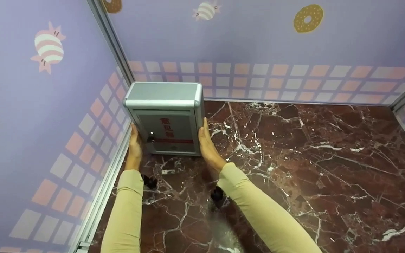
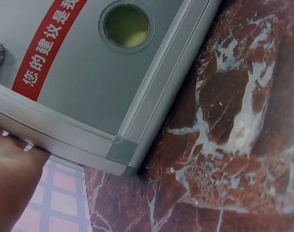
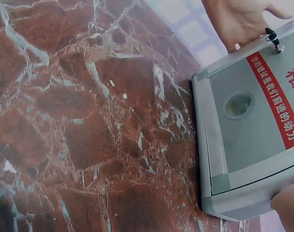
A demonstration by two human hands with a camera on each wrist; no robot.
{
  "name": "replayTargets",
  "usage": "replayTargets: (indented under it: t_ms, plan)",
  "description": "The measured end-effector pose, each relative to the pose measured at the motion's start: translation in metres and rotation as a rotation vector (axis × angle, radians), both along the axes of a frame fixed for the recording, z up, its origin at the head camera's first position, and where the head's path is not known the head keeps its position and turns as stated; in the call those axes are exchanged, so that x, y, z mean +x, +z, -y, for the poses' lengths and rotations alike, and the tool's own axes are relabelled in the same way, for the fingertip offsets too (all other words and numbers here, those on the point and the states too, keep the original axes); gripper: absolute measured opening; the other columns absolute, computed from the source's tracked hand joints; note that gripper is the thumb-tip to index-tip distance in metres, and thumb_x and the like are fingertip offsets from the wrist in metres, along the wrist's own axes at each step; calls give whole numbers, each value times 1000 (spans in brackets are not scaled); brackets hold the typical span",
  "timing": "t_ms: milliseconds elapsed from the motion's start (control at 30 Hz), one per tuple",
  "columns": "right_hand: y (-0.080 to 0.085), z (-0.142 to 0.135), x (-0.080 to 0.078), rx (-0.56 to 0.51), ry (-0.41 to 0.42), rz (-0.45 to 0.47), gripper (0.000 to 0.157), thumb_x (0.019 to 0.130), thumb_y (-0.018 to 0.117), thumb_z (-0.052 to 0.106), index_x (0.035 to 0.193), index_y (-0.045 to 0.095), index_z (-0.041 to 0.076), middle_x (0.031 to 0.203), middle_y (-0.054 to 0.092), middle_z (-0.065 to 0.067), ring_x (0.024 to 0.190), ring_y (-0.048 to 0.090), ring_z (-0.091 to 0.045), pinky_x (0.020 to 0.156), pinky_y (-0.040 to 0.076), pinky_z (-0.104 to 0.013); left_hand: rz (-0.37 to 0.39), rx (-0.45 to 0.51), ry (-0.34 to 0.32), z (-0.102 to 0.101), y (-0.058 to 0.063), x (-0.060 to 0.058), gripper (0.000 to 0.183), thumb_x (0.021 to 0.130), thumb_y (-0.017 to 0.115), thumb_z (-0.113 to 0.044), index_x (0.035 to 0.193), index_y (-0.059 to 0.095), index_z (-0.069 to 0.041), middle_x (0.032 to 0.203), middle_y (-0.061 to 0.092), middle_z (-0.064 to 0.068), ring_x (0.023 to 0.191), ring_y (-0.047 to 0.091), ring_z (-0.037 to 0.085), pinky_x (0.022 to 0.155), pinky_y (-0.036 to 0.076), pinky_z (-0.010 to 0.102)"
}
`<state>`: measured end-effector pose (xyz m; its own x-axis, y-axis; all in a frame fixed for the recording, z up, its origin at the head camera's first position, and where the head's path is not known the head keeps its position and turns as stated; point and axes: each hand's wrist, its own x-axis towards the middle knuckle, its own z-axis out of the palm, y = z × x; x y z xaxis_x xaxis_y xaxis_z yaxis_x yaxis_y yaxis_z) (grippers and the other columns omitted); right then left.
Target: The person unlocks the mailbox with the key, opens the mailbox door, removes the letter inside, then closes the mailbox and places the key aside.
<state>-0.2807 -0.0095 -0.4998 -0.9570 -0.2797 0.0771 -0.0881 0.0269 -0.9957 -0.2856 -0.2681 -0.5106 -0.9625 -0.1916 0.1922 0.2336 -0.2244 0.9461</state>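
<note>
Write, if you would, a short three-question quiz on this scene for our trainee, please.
1. True or false: the left hand and right hand are on the same side of the box.
2. What colour is the strip across the box's front? A) blue B) red C) green
3. Fill the gap: on the far wall, a ring-shaped ____ is printed right of the candy.

Key: 1. False, they are on opposite sides. 2. B. 3. Doughnut.

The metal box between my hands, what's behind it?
Past the metal box, the head view shows the patterned back wall with its pink and white squares, and the corner strip. Whatever lies directly behind is covered by the box.
</note>
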Motion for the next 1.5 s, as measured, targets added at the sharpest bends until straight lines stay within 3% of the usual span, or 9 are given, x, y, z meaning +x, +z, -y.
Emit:
replayTargets:
  t_ms: [167,367,633,800,933,1067,1167,1433,1500]
  plan:
    - [-3,2,1,0,-31,-14,59,107,15,46,158,-8,27,163,-9,-1,147,1,-25,115,0,-53,-9,-57,19,1,-1,3,68,106,25,-33,152,-8,4,160,-16,17,146,-14,24,114,-6,25]
    - [-3,2,2,-7,-54,-12,60,107,16,47,159,-7,28,163,-8,-1,147,2,-25,116,3,-51,11,-139,14,1,0,8,60,105,19,-22,151,-7,7,159,-15,21,146,-13,26,114,-6,25]
    - [-5,-14,6,39,-122,-29,67,103,14,59,159,-3,27,164,-3,-1,147,5,-25,116,6,-49,124,-152,9,-13,-1,12,65,107,24,-33,153,-2,4,160,-10,21,146,-11,26,115,-8,28]
    - [-7,-26,13,52,-145,-40,70,101,14,62,159,-2,27,164,-1,-1,147,7,-26,116,6,-52,78,-81,-74,-27,0,17,67,107,24,-35,154,-3,5,161,-7,21,146,-7,29,117,-2,32]
    - [-7,-33,19,45,-156,-42,72,99,16,64,159,-1,28,164,0,0,147,9,-26,116,7,-52,49,-42,-84,-42,12,29,62,107,22,-27,152,-1,10,159,-3,26,146,-4,33,117,2,34]
    - [-6,-45,23,49,-188,-42,75,97,16,67,160,1,27,164,2,-2,147,7,-24,116,6,-50,47,-70,-80,-60,26,41,62,107,23,-25,151,-1,12,159,-4,28,146,-5,33,117,0,31]
    - [-6,-55,26,48,-215,-55,77,97,15,67,160,2,24,164,3,-3,147,6,-23,117,4,-47,50,-110,-84,-71,28,46,66,107,25,-29,150,-2,13,158,-8,28,146,-9,33,117,-2,31]
    - [-7,-83,37,18,-240,-81,77,99,13,62,160,3,16,164,3,-5,147,4,-21,117,3,-42,136,-225,-107,-89,3,44,67,107,22,-35,153,-4,7,159,-8,25,146,-8,33,117,-3,40]
    - [-7,-92,40,14,-248,-72,75,100,13,61,160,2,17,164,4,-5,147,5,-23,117,4,-43,130,-241,-112,-97,-3,42,75,106,23,-46,153,-3,6,160,-7,24,147,-7,33,117,-3,40]
